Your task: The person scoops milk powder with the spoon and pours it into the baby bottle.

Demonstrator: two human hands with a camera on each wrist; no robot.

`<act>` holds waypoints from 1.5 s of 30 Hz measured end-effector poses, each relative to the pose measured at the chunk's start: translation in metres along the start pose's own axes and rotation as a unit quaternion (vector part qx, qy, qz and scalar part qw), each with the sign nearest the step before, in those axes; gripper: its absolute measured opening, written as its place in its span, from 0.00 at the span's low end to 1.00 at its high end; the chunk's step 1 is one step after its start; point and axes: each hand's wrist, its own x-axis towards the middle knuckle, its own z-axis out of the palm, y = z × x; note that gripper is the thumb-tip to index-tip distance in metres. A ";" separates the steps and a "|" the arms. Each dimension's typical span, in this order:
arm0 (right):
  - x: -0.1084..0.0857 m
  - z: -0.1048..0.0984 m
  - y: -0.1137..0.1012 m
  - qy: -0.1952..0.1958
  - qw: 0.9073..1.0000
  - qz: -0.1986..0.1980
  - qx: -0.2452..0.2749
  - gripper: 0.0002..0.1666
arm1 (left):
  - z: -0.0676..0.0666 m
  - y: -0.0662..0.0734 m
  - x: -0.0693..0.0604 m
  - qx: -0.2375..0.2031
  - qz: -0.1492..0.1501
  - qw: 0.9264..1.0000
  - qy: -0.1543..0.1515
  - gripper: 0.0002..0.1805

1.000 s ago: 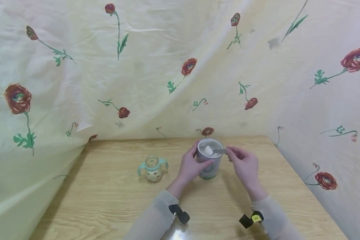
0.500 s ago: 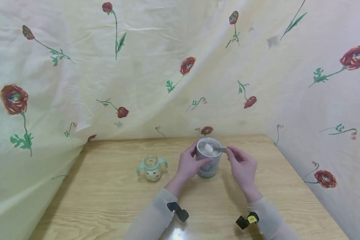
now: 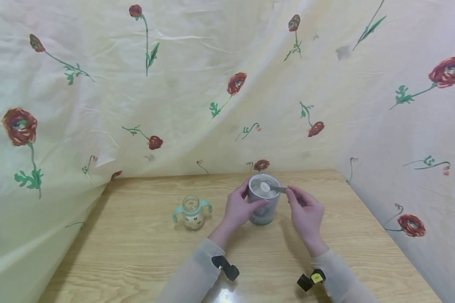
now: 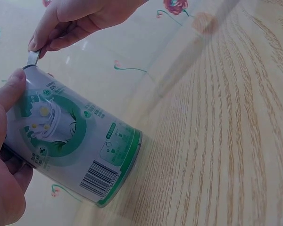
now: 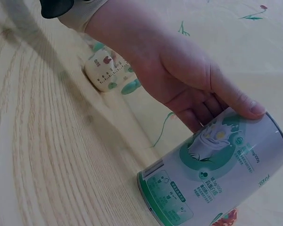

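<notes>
My left hand (image 3: 240, 209) wraps round the side of a white and green milk powder can (image 3: 263, 213), which stands on the table without a lid. Between the thumb and finger of my right hand (image 3: 307, 215) is the grey handle of a scoop (image 3: 278, 190). The scoop's bowl holds white powder and sits at the can's mouth, inside the rim. In the left wrist view, the scoop handle (image 4: 33, 57) crosses the can's rim; the bowl is hidden there. The right wrist view shows the can's label (image 5: 212, 146) and my left thumb along its side.
A small clear baby bottle (image 3: 193, 219) with two mint-green handles stands uncapped, left of the can. The wooden table (image 3: 144, 252) ends at a flowered cloth (image 3: 189, 105) behind and at both sides.
The powder in the scoop was a rounded heap and now looks flatter. The scoop has shifted slightly at the can's mouth. My left hand keeps its hold on the can.
</notes>
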 end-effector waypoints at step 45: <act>0.000 0.002 -0.036 -0.001 1.000 -0.001 -0.008 0.06 | 0.000 0.000 0.000 -0.003 0.007 1.000 -0.008 0.54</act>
